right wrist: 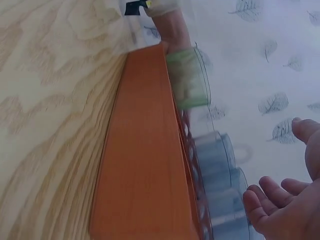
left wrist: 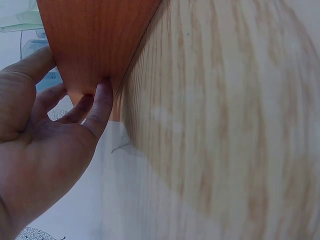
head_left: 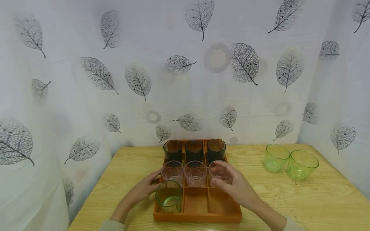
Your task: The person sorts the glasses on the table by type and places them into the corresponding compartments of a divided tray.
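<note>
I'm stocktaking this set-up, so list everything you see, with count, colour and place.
Dark glasses: 3, smoky dark, tray's back row
Clear glasses: 3, colourless, middle row; the rightmost partly hidden
Green glass: 1, green, front-left compartment
Loose glasses: 2, light green, table's right side
Tray: 1, orange-brown, on the table
Table: 1, pale wood-grain, beneath the tray
Cloth: at least 1, white with black leaf prints, behind the table
Small item: 1, black, by the left sleeve; unclear what
Sleeves: 2, pale, at the wrists
Left hand: 1, touching the tray's left side
Right hand: 1, by the rightmost clear glass
</note>
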Tool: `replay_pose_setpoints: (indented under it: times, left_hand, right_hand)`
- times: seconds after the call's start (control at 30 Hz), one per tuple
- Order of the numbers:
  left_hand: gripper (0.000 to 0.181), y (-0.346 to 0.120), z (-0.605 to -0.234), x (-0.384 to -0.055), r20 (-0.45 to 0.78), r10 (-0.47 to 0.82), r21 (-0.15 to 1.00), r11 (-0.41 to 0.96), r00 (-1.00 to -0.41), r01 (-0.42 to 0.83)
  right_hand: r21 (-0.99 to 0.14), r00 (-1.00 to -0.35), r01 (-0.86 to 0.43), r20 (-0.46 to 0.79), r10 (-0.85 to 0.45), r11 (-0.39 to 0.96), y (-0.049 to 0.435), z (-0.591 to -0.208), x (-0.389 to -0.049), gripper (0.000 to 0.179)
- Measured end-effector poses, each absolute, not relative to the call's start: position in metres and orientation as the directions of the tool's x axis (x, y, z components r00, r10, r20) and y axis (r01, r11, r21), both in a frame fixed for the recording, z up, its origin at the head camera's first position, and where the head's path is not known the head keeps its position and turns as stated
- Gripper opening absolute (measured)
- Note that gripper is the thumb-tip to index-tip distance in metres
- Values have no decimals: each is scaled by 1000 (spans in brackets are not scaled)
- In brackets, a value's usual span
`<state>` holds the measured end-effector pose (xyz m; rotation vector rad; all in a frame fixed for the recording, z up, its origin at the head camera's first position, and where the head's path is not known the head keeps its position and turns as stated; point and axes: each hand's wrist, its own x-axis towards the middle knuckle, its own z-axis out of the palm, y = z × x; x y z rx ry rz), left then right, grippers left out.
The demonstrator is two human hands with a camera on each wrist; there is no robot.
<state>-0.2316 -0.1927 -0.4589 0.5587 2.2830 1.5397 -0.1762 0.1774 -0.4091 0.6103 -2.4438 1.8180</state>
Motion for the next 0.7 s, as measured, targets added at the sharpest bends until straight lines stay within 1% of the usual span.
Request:
replay_pose_setpoints:
  times: [0.1,0.3,0.53,0.7]
  left_hand:
    - [72,-193,-460,-232,-57,490,930,343,-870,133]
    - [71,-195,-460,-232,-29,488,925,343,-872,161]
    - [71,-195,-460,-232,-17,501,927,333,-865,174]
    - [70,-195,-460,-232,-17,494,924,340,-869,175]
  right_hand:
    - [-899,-932,-338,277,-235,278,189,-408,-176,57]
    - [-888,-934,-351,311,-173,297,212,-408,-175,54]
    - [-856,-939,-340,327,-101,389,244,-410,-177,52]
    - [-830,-943,-321,327,-68,457,268,-410,-179,55]
